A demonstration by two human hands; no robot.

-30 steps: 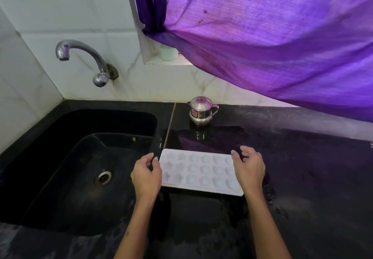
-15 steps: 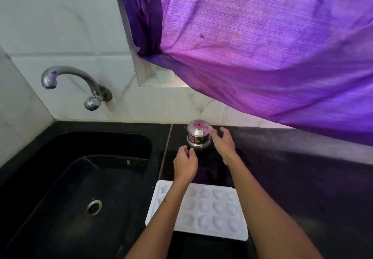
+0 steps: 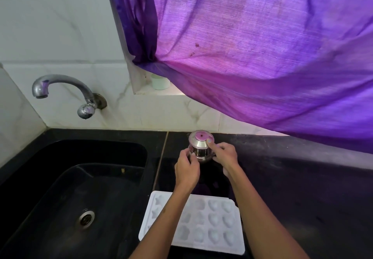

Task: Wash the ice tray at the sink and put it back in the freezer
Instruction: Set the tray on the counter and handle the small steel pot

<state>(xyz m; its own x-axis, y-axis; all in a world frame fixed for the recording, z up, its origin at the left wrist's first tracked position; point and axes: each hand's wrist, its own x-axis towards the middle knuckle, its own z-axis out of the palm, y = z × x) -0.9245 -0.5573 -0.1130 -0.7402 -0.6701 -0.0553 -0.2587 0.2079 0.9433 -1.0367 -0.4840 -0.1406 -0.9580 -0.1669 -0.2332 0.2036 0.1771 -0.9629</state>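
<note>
The white ice tray (image 3: 210, 224) lies flat on the black counter just right of the black sink (image 3: 66, 188), partly under my forearms. Both hands are off it. Farther back stands a small steel pot (image 3: 198, 147) with a lid. My left hand (image 3: 186, 169) grips the pot's left side near its base. My right hand (image 3: 223, 154) holds its right side, with a finger resting on the lid's edge. The pot's lower part is hidden behind my fingers.
A steel tap (image 3: 60, 89) juts from the white tiled wall above the sink's back left; a drain (image 3: 86, 217) sits in the basin. A purple curtain (image 3: 252, 56) hangs over the counter's back right. A pale green cup (image 3: 160, 82) stands on the window ledge.
Both hands let go of the ice tray and reached back to the steel pot; they now close on its sides. The tray stays on the counter.
</note>
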